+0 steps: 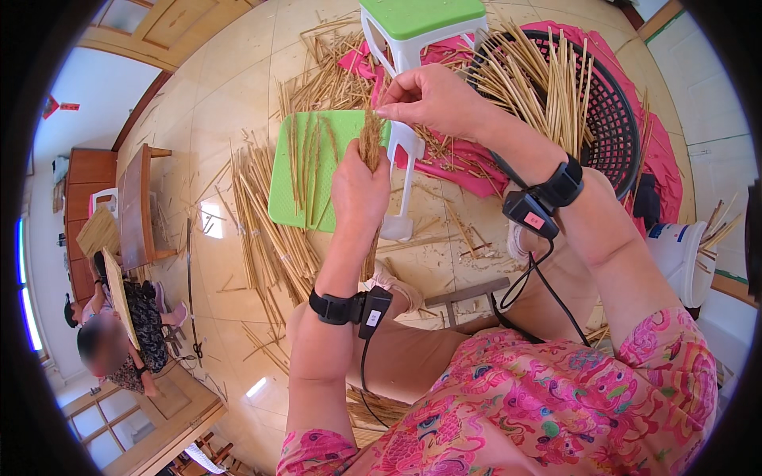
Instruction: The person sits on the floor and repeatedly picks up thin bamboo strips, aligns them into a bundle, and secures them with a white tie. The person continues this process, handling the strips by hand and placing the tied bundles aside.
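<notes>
My left hand (pixel 359 189) is closed around a small bunch of dried grass heads (pixel 371 136), its feathery tips pointing up and away from me. Thumb and forefinger of my right hand (pixel 435 99) are pinched together right beside those tips; what lies between them is too small to make out. Just left of the bunch, a stool with a green top (pixel 278 186) carries several thin seed-headed stalks (pixel 313 163) laid side by side. Part of the bunch's stems shows below my left hand, mostly hidden by the wrist.
Long straw stalks (pixel 266 214) lie beside the stool. Behind it stands another green-topped stool (pixel 421 20). A black basket (pixel 617 127) of cut stalks (pixel 548 87) sits on pink cloth (pixel 673 170). A white bucket (pixel 675 258) is at right; another person (pixel 139 329) sits far left.
</notes>
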